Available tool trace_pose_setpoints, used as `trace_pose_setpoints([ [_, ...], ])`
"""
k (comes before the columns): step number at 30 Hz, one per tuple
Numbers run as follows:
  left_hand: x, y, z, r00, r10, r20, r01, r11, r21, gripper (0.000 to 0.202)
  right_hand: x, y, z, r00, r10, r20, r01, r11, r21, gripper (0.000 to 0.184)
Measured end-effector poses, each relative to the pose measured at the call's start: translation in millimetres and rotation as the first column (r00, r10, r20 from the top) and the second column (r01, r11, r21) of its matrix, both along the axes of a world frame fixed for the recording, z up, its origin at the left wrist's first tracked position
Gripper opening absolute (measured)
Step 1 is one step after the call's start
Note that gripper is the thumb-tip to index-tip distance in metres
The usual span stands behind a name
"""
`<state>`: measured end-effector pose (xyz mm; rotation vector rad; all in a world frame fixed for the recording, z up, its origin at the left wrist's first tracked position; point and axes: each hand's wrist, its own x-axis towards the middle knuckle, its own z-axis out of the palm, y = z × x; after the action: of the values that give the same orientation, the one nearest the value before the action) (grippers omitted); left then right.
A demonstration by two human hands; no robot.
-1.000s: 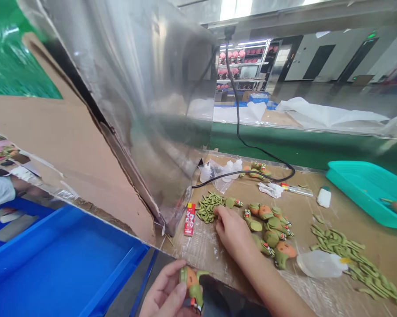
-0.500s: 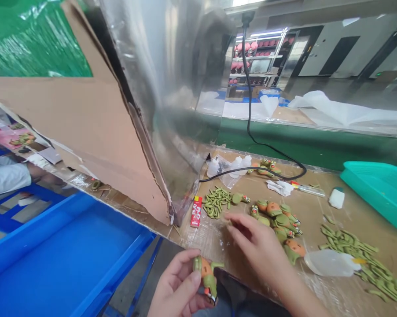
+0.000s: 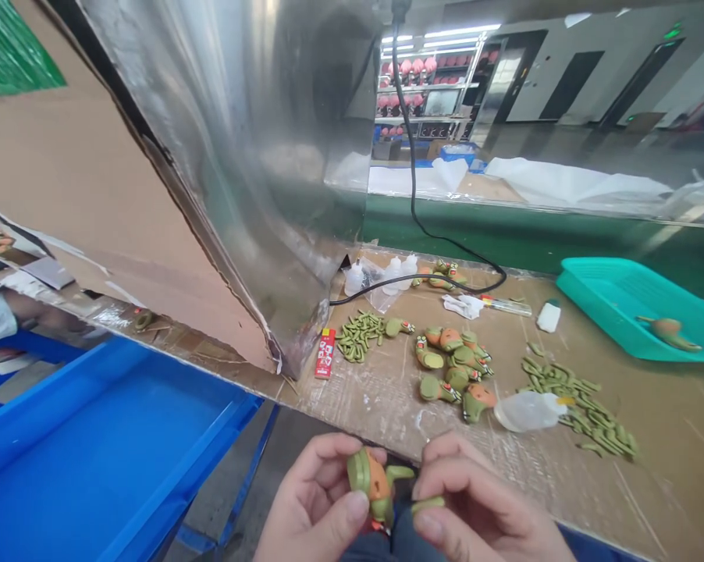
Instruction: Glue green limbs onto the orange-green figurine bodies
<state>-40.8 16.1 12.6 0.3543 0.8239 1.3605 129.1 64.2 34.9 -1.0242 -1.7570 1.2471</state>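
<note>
- Left hand [image 3: 311, 503]: clamped on one orange-and-green clay figure [image 3: 371, 480], just off the table edge
- Right hand [image 3: 474, 507]: pinching one green clay limb [image 3: 428, 505], just beside that figure
- On the cardboard-covered table [image 3: 375, 410]: about eight clay figures [image 3: 454, 359] clustered, one more figure [image 3: 399, 328] apart, two heaps of green clay pieces [image 3: 357, 337] [image 3: 580, 406]
- Nearby: one teal tray [image 3: 598, 289] holding one figure [image 3: 668, 332], one blue bin [image 3: 112, 460]

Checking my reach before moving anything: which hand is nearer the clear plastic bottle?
Right. The right hand, pinching a green piece, sits below and left of the clear plastic bottle; the left hand, holding a clay figure, is farther left.
</note>
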Motion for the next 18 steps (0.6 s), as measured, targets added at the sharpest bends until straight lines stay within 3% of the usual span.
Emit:
trace_pose_setpoints([
  [6, 11.6, -8.2, -1.9, 0.998, -0.050, 0.048, 0.050, 0.999, 0.003, 0.025, -3.4, -12.1, -6.5, 0.998, -0.043, -0.036, 0.046, 0.996, 0.077, 0.006],
  [18, 19.4, -12.6, -2.2, 0.997, -0.013, 0.082, 0.006, 0.996, 0.089, 0.024, -9.4, -24.1, -16.4, 0.988, -0.093, -0.126, 0.111, 0.983, 0.143, 0.009],
])
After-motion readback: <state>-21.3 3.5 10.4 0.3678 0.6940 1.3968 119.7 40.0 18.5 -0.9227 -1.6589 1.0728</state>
